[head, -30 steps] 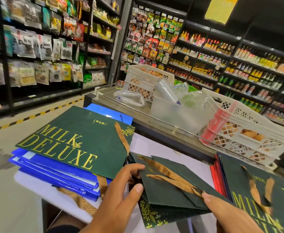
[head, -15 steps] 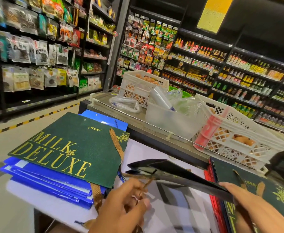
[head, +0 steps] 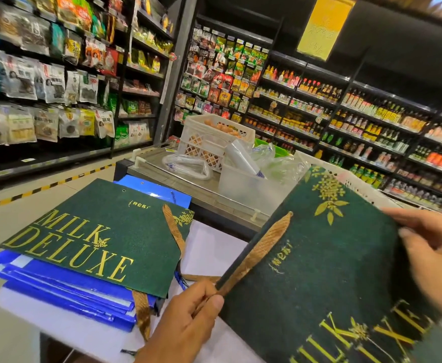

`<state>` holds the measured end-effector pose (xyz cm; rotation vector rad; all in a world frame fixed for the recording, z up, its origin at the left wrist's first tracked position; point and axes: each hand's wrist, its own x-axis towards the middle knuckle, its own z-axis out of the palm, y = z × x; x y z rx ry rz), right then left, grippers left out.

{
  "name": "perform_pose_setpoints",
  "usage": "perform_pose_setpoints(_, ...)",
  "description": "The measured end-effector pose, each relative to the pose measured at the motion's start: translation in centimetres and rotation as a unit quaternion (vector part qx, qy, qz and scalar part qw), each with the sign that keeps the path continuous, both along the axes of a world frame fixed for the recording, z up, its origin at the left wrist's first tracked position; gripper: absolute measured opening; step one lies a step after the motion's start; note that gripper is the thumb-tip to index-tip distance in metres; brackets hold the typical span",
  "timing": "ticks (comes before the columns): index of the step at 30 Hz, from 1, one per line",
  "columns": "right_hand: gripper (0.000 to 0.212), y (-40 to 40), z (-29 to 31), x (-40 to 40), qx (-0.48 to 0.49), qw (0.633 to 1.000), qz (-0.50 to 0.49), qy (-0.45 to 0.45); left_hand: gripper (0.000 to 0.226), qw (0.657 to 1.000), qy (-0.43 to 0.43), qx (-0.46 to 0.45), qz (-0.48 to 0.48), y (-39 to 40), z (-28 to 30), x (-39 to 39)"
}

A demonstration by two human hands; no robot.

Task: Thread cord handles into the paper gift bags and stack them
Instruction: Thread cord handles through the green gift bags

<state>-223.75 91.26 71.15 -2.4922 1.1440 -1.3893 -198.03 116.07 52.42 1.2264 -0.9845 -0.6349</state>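
Green gift bag (head: pixel 327 279) held between both hands (head: pixel 188 318)

"MILK DELUXE" in gold letters stands on the flat green bag (head: pixel 104 239) atop the blue stack (head: pixel 65 292).

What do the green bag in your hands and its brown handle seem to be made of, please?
The green bag: stiff paper or card, seemingly matte and faintly grained, with metallic-looking gold print; it holds flat with crisp edges. The brown handle: a flat woven ribbon, apparently fabric, with a visible ribbed weave and slight sheen.
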Motion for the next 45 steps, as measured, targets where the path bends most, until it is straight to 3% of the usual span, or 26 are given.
perform_pose_setpoints(4,0.050,0.3,0.1,5.2,0.082,0.994,0.039,0.056,0.022,0.998,0.033,0.028,-0.041,-0.5,-1.2,-0.2)
perform_pose_setpoints(8,0.053,-1.5,-3.7,8.7,0.074,0.985,0.047,0.151,0.018,0.991,-0.123,0.055,0.021,-1.2,-1.9,-0.3)
perform_pose_setpoints(13,0.057,-3.9,-8.6,11.5,0.054,0.960,0.052,0.271,0.029,0.940,-0.292,0.127,0.120,-1.2,-2.6,-0.5)
perform_pose_setpoints(17,0.065,-2.0,-11.6,12.8,0.036,0.936,0.079,0.341,0.020,0.974,-0.191,0.111,0.048,-1.8,-2.4,0.0)
perform_pose_setpoints(21,0.074,6.5,-13.8,13.4,0.122,0.892,0.318,0.297,0.010,0.983,-0.145,0.100,0.050,-2.3,-3.0,0.5)
perform_pose_setpoints(23,0.076,9.5,-15.8,13.3,0.147,0.876,0.364,0.280,0.009,0.984,-0.135,0.097,0.060,-2.6,-3.3,0.5)
perform_pose_setpoints(26,0.067,10.6,-18.5,12.9,0.189,0.901,0.333,0.205,0.010,0.986,-0.130,0.087,0.054,-2.5,-3.4,0.4)
perform_pose_setpoints(30,0.008,10.0,-19.0,12.3,0.173,0.932,0.308,0.081,0.010,0.986,-0.122,0.083,0.073,-2.3,-3.4,0.3)
perform_pose_setpoints(31,0.005,9.8,-19.1,12.2,0.172,0.933,0.308,0.071,0.011,0.986,-0.123,0.084,0.081,-2.3,-3.4,0.3)
perform_pose_setpoints(39,0.029,9.1,-19.5,11.8,0.176,0.957,0.231,0.010,0.018,0.984,-0.135,0.097,0.062,-2.4,-3.2,0.0)
perform_pose_setpoints(45,0.027,8.1,-18.4,11.7,0.230,0.956,0.148,-0.104,0.017,0.979,-0.163,0.087,0.083,-2.3,-3.3,0.0)
